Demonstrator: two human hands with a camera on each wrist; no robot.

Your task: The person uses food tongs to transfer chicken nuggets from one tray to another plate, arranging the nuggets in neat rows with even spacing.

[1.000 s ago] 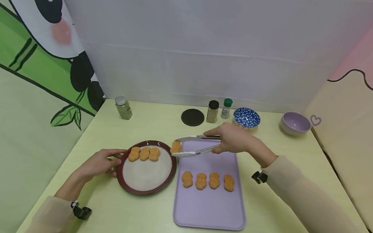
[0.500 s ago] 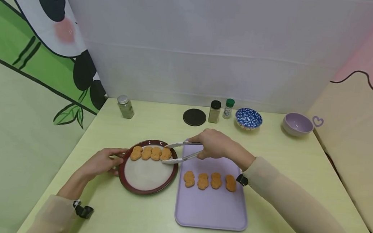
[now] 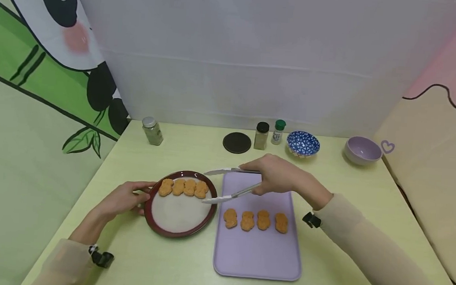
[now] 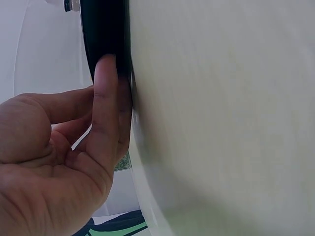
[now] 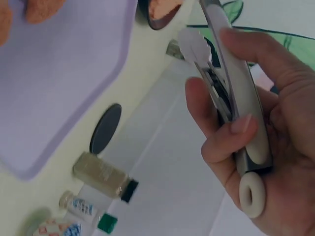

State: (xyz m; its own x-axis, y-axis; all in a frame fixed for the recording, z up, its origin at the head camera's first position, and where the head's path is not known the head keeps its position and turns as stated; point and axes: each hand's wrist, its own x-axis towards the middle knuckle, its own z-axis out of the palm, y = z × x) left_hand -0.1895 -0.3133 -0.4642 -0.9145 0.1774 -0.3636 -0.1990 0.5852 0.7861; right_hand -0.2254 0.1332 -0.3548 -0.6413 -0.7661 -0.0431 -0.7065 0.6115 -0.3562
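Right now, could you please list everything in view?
nuggets: eight, brown, four on plate, four on tray
plate: one, white, brown-rimmed, left of tray
tray: one, purple, right of plate
tongs: one, silver and white, in right hand
jars: two, greenish, back left and middle
bottle: one, green-capped, beside right jar
disc: one, black, back middle
bowls: two, blue-white and purple, back right
table: one, yellow, underneath
walls: three, white behind, patterned sides
sleeves: two, beige, on arms
wrist cameras: two, black, on wrists
left hand: one, at plate rim
right hand: one, around tongs
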